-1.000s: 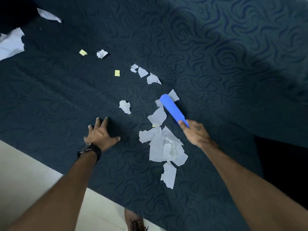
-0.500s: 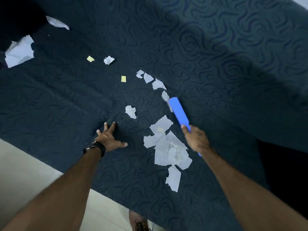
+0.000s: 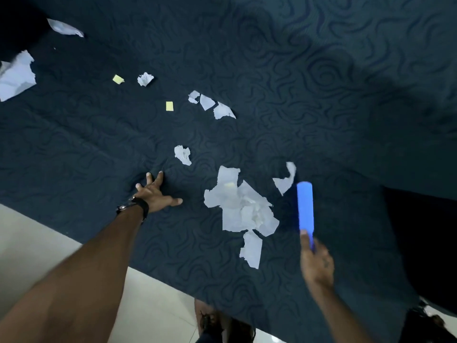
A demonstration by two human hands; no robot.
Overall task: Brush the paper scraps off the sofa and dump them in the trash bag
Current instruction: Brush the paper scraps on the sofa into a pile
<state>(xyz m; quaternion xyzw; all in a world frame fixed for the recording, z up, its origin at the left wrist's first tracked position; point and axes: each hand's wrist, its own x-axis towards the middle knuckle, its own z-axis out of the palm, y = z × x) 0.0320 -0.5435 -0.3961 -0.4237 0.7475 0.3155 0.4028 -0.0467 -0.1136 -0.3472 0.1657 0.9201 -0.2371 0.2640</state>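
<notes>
A dark blue patterned sofa seat (image 3: 272, 70) fills the view. A heap of white paper scraps (image 3: 242, 206) lies near its front edge, with one loose scrap (image 3: 286, 179) just right of it. My right hand (image 3: 316, 263) grips a blue brush (image 3: 305, 206), which points away from me beside the heap. My left hand (image 3: 155, 191) rests flat on the seat with fingers spread, left of the heap. More white scraps (image 3: 212, 103) and two small yellow scraps (image 3: 169, 106) trail off to the far left.
Larger white pieces (image 3: 17, 75) lie at the left edge of the seat. Pale tiled floor (image 3: 37, 238) runs along the sofa's front edge at lower left. A foot (image 3: 210, 323) shows at the bottom. No trash bag is in view.
My right hand has pulled the brush back toward me and to the right, dragging a scrap down beside the heap. The left hand stays planted on the seat.
</notes>
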